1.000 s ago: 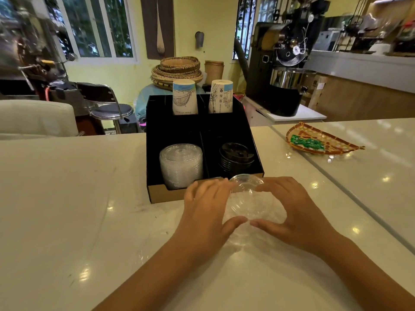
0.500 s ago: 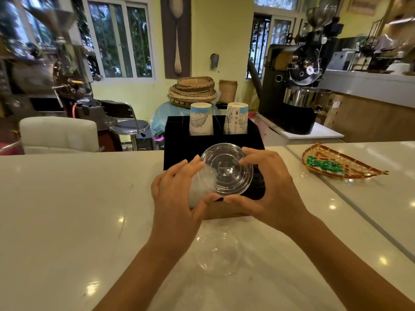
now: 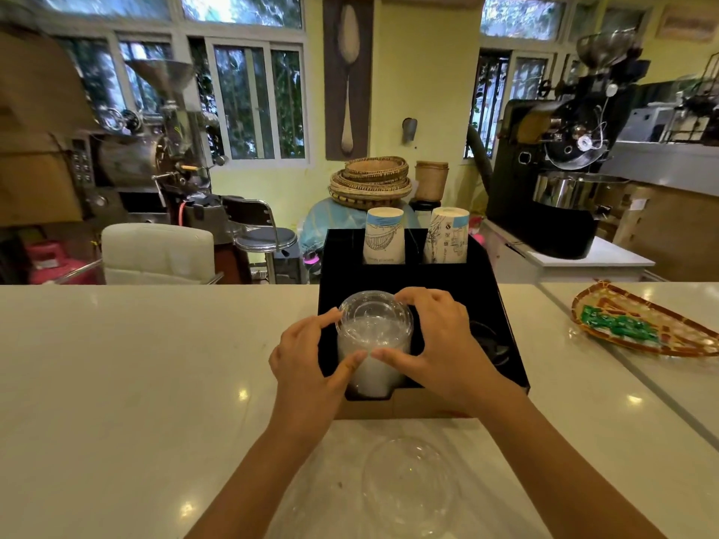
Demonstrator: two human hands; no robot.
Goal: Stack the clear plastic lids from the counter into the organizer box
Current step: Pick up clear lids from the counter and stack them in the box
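Note:
A black organizer box (image 3: 494, 282) stands on the white counter straight ahead. Its front left compartment holds a tall stack of clear lids (image 3: 371, 369). A clear plastic lid (image 3: 373, 311) sits tilted on top of that stack, pinched between both hands. My left hand (image 3: 311, 359) grips its left edge and my right hand (image 3: 439, 344) its right edge, thumbs meeting in front. Another clear lid (image 3: 408, 486) lies flat on the counter near me, between my forearms.
Dark lids (image 3: 490, 346) fill the box's front right compartment, and two paper cup stacks (image 3: 385, 237) stand at its back. A woven tray (image 3: 646, 322) with a green packet lies to the right. A white chair and roasting machines stand beyond the counter.
Both hands lifted one clear lid off the counter, carried it forward and brought it down onto the stack in the box. One lid stayed on the counter.

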